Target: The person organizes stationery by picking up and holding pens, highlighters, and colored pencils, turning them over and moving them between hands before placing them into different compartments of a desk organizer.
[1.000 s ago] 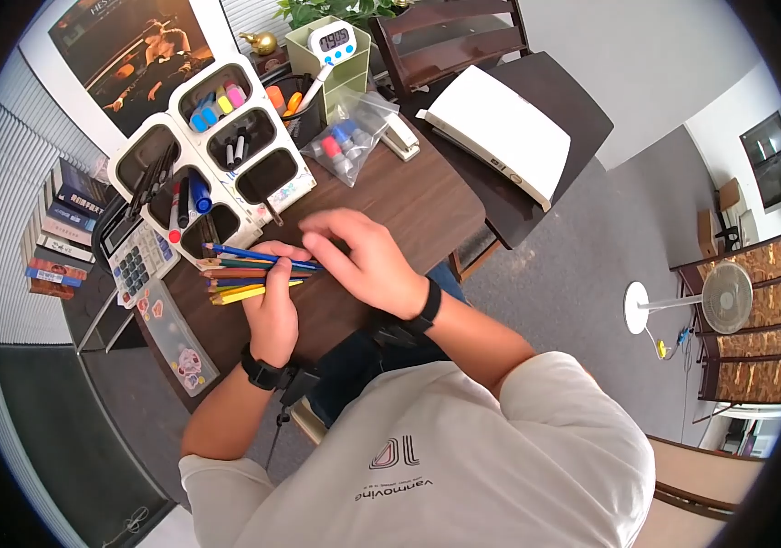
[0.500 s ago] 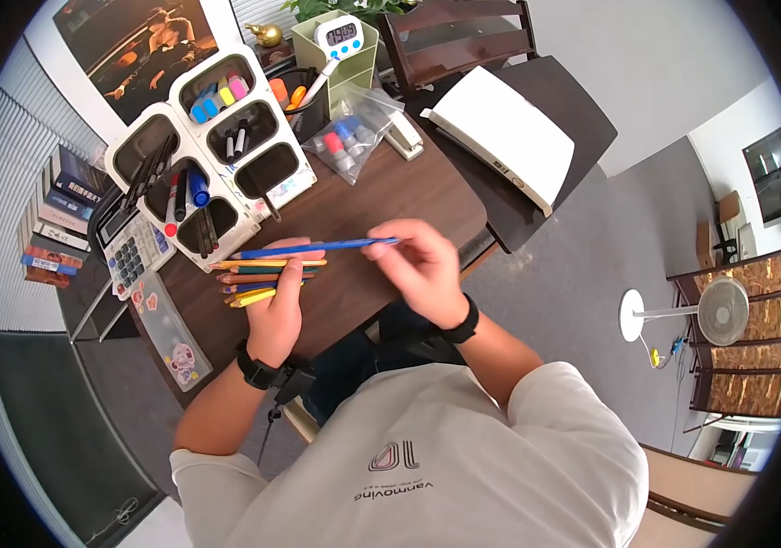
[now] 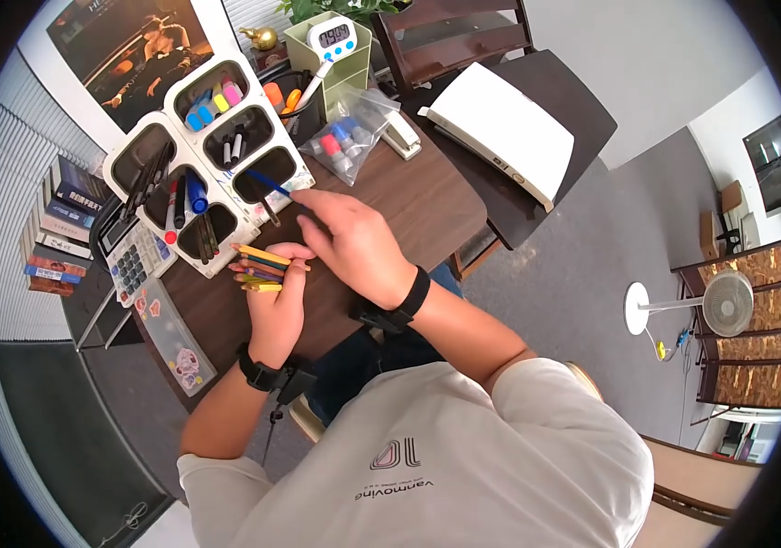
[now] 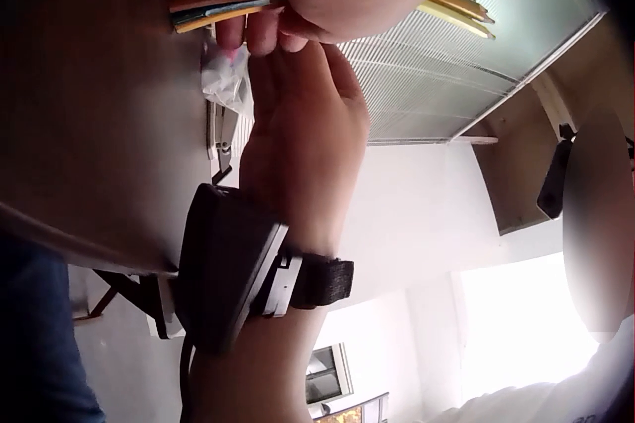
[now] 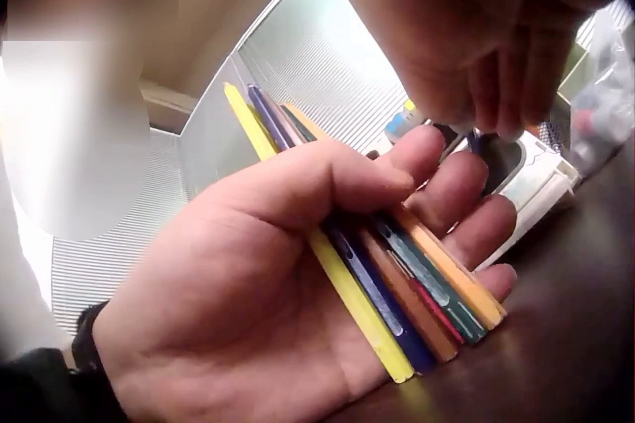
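My left hand [image 3: 276,306] holds a bundle of coloured pencils [image 5: 407,294], yellow, dark blue, brown, green and orange among them, the thumb lying across them. Just beyond it, my right hand [image 3: 358,242] pinches a single blue pencil [image 3: 269,181] near one end. The pencil's far end reaches over the nearest right compartment of a white desk organizer [image 3: 292,194]. A dark stick pokes out of that same compartment. In the right wrist view the right hand's fingers point down above the organizer, overlapping part of it.
Other compartments hold highlighters [image 3: 212,108], pens and markers [image 3: 197,194]. Right of the organizer are a zip bag of small bottles [image 3: 340,151], a stapler [image 3: 401,137] and a pen cup [image 3: 310,119]. A calculator [image 3: 139,265] and a stickered case [image 3: 171,333] lie left.
My right hand drew the blue pencil rightward out of the bundle, then carried it forward and left to the organizer. My left hand keeps the other pencils nearly in place.
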Demonstrator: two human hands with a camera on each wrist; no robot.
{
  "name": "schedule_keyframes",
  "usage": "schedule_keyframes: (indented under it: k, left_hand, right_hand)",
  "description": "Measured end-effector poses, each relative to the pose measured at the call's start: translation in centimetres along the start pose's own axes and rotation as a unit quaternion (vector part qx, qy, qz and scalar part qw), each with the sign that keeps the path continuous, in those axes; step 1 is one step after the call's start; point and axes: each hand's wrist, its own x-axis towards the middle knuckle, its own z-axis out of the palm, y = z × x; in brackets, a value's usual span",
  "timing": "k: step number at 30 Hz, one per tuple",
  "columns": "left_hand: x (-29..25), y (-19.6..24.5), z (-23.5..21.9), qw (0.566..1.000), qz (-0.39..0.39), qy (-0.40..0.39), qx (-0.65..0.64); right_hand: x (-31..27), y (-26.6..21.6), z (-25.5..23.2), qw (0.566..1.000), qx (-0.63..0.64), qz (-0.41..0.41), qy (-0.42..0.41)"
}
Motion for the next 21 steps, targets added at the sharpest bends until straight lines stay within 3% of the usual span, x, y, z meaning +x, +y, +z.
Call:
schedule_keyframes:
  k: [6, 12, 21]
  left_hand:
    - [-0.1, -0.3, -0.2, 0.996, -0.028, 0.039, -0.079]
    - [0.1, -0.6, -0.2, 0.987, -0.042, 0.061, -0.14]
    - [0.0, -0.8, -0.3, 0.983, -0.037, 0.065, -0.166]
  right_hand:
    - [-0.1, -0.5, 0.6, 0.996, 0.005, 0.031, -0.082]
    - [0.3, -0.2, 0.9, 0.998, -0.006, -0.019, -0.054]
    - [0.6, -0.5, 0.6, 0.995, -0.023, -0.008, -0.092]
